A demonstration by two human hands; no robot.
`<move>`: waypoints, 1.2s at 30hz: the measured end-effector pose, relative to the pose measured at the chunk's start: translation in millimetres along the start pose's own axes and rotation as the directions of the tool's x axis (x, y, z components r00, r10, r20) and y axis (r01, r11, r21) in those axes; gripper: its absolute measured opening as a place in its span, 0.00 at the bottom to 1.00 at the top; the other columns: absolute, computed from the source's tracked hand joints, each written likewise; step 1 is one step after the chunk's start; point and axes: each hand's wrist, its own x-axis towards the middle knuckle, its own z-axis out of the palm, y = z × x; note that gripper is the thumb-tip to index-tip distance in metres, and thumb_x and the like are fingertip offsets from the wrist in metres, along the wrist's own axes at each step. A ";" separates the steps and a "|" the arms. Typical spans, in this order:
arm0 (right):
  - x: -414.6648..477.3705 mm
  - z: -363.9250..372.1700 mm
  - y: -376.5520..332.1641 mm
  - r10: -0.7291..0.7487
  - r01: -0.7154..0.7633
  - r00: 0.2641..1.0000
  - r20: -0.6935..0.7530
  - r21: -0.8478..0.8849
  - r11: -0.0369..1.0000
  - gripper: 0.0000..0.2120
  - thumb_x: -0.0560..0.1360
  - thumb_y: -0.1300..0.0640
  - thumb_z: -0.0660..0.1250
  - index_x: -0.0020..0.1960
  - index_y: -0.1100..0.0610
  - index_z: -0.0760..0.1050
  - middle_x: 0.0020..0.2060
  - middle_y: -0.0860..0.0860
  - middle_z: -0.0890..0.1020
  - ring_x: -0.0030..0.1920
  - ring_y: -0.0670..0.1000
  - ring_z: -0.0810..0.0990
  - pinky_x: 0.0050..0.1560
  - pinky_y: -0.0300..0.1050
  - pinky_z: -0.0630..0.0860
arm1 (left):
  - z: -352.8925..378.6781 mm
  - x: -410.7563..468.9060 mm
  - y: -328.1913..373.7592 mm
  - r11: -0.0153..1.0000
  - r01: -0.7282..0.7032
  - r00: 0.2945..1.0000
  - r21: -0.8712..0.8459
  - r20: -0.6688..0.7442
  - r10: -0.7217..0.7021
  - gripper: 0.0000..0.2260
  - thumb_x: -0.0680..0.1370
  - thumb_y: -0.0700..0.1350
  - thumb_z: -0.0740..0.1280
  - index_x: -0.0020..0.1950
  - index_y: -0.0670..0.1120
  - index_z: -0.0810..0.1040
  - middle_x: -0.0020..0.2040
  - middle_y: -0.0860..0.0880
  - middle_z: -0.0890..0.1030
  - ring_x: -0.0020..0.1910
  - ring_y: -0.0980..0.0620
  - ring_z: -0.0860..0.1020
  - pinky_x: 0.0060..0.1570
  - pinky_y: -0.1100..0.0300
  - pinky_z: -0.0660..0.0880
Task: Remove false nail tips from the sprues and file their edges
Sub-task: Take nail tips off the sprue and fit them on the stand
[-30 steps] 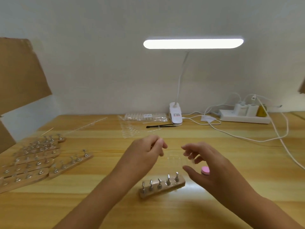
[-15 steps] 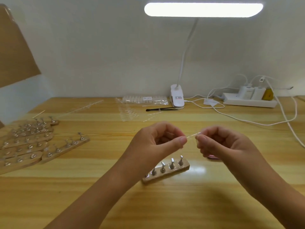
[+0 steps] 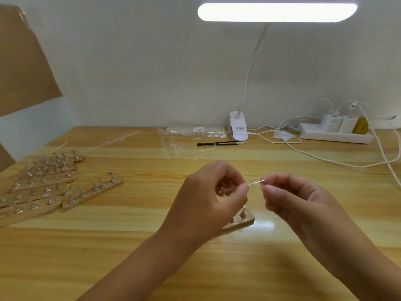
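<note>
Table (image 3: pixel 130 246) runs back to the wall; far edge carries a lamp clip (image 3: pixel 238 129), power strip (image 3: pixel 336 136) and white cables (image 3: pixel 325 161) trailing across the right side. Wooden racks (image 3: pixel 43 187) crowd the left side. A bag of nail tips (image 3: pixel 195 131), loose clear tips (image 3: pixel 173 147) and a black tool (image 3: pixel 217 144) lie mid-back.

Both my hands hang over the table's middle, well apart from racks and cables. A small wooden peg block (image 3: pixel 243 221) sits just under and behind my left hand (image 3: pixel 210 200), partly hidden.

Left hand: fingers curled, thumb and forefinger pinching one end of a thin clear sprue (image 3: pixel 254 182). Right hand (image 3: pixel 301 198): fingers curled, thumb and forefinger pinching the other end. The sprue spans the short gap between them, off the table. Something clear possibly sits inside my left curl; too faint to tell.
</note>
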 end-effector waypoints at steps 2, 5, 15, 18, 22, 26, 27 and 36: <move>-4.1 -0.4 -3.6 -0.173 0.170 0.985 0.009 -0.235 0.957 0.11 0.63 0.49 0.72 0.44 0.48 0.84 0.37 0.49 0.83 0.37 0.43 0.79 0.41 0.32 0.77 | -1.7 5.6 2.9 0.724 0.476 0.879 -0.498 0.276 -0.389 0.03 0.72 0.46 0.72 0.40 0.47 0.80 0.34 0.54 0.76 0.34 0.57 0.72 0.36 0.68 0.73; -5.1 -1.3 -5.7 -0.376 0.371 0.924 0.069 -0.400 0.838 0.07 0.70 0.54 0.67 0.45 0.47 0.84 0.42 0.47 0.82 0.42 0.42 0.80 0.43 0.34 0.76 | -5.1 9.9 4.8 0.230 0.659 0.726 -0.716 0.525 -0.445 0.03 0.71 0.43 0.70 0.38 0.44 0.81 0.38 0.49 0.78 0.35 0.55 0.75 0.37 0.66 0.77; 2.0 -11.5 -1.3 -0.403 0.359 0.914 0.040 -0.542 0.760 0.13 0.68 0.48 0.69 0.52 0.47 0.74 0.45 0.46 0.80 0.44 0.49 0.81 0.43 0.47 0.80 | -7.8 6.7 14.5 0.277 0.671 0.741 -0.688 0.617 -0.263 0.12 0.77 0.42 0.65 0.35 0.45 0.82 0.61 0.37 0.81 0.62 0.43 0.80 0.60 0.58 0.78; 4.0 -14.1 -5.3 -0.412 0.347 0.911 0.026 -0.588 0.731 0.14 0.66 0.44 0.68 0.47 0.50 0.76 0.42 0.47 0.81 0.41 0.50 0.80 0.40 0.39 0.79 | -3.6 4.8 14.8 0.323 0.648 0.761 -0.690 0.601 -0.245 0.11 0.77 0.43 0.65 0.37 0.46 0.83 0.62 0.38 0.81 0.63 0.43 0.79 0.62 0.57 0.77; 11.6 -12.9 -8.6 -0.365 0.320 0.930 0.033 -0.561 0.764 0.14 0.64 0.42 0.70 0.44 0.51 0.80 0.40 0.51 0.82 0.40 0.49 0.82 0.37 0.50 0.81 | -7.4 7.1 11.1 0.310 0.624 0.782 -0.718 0.582 -0.226 0.09 0.77 0.43 0.66 0.40 0.44 0.83 0.63 0.35 0.79 0.65 0.42 0.78 0.64 0.55 0.76; 28.9 -0.7 -21.0 -0.335 0.355 0.929 0.158 -0.642 0.680 0.15 0.64 0.40 0.68 0.46 0.48 0.80 0.41 0.44 0.83 0.42 0.44 0.82 0.38 0.54 0.82 | -25.1 16.7 3.3 0.259 0.610 0.790 -0.749 0.553 -0.264 0.04 0.76 0.42 0.66 0.47 0.41 0.75 0.62 0.31 0.79 0.64 0.39 0.78 0.64 0.52 0.76; 33.6 2.4 -23.2 -0.322 0.361 0.928 0.187 -0.659 0.660 0.14 0.65 0.41 0.69 0.45 0.48 0.80 0.41 0.43 0.83 0.42 0.43 0.82 0.41 0.50 0.82 | -29.0 19.1 1.8 0.261 0.611 0.789 -0.747 0.549 -0.275 0.05 0.75 0.42 0.66 0.47 0.41 0.73 0.62 0.31 0.79 0.64 0.39 0.78 0.64 0.53 0.76; 34.4 33.9 -0.3 -0.464 0.506 0.857 0.224 -0.532 0.679 0.11 0.68 0.48 0.71 0.47 0.52 0.79 0.43 0.45 0.85 0.47 0.45 0.84 0.52 0.35 0.78 | -65.5 18.6 -39.6 0.284 0.597 0.789 -0.750 0.486 -0.375 0.04 0.77 0.44 0.66 0.44 0.46 0.73 0.60 0.39 0.82 0.58 0.46 0.82 0.56 0.58 0.80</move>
